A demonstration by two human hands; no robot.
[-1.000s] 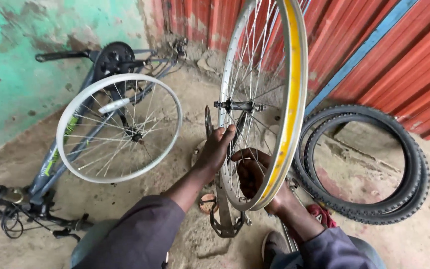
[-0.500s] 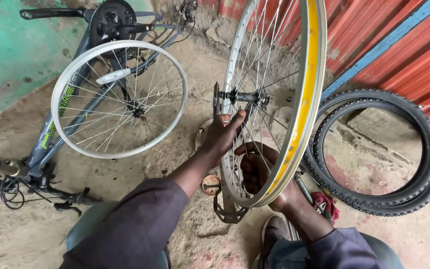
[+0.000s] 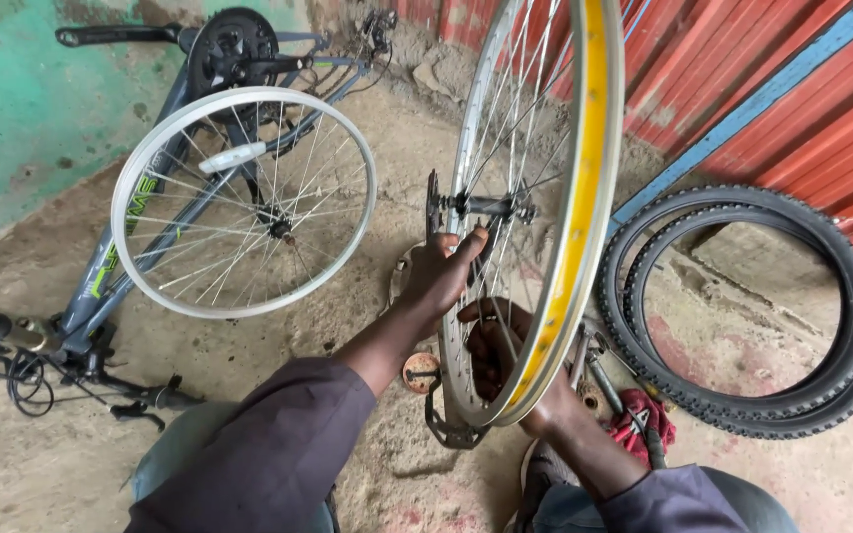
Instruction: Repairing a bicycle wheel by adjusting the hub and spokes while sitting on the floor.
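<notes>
A bare bicycle wheel with a silver rim and yellow rim tape (image 3: pixel 584 197) stands upright in a truing stand in front of me. My left hand (image 3: pixel 441 276) reaches in from the left with its fingers on the spokes just below the hub axle (image 3: pixel 491 205). Behind the spokes, my right hand (image 3: pixel 496 345) is curled around them near the lower part of the rim. Whether it holds a small tool is hidden by the spokes.
An upside-down grey bicycle (image 3: pixel 101 286) with a white-rimmed wheel (image 3: pixel 244 202) lies at the left by a green wall. Two black tyres (image 3: pixel 752 306) lie on the dirt floor at the right, before a red corrugated wall. Pliers with red handles (image 3: pixel 644 424) rest near my right knee.
The view has shifted slightly. My left hand has slid a little higher toward the hub. The wheel stays in the stand, and my right hand remains at the lower spokes.
</notes>
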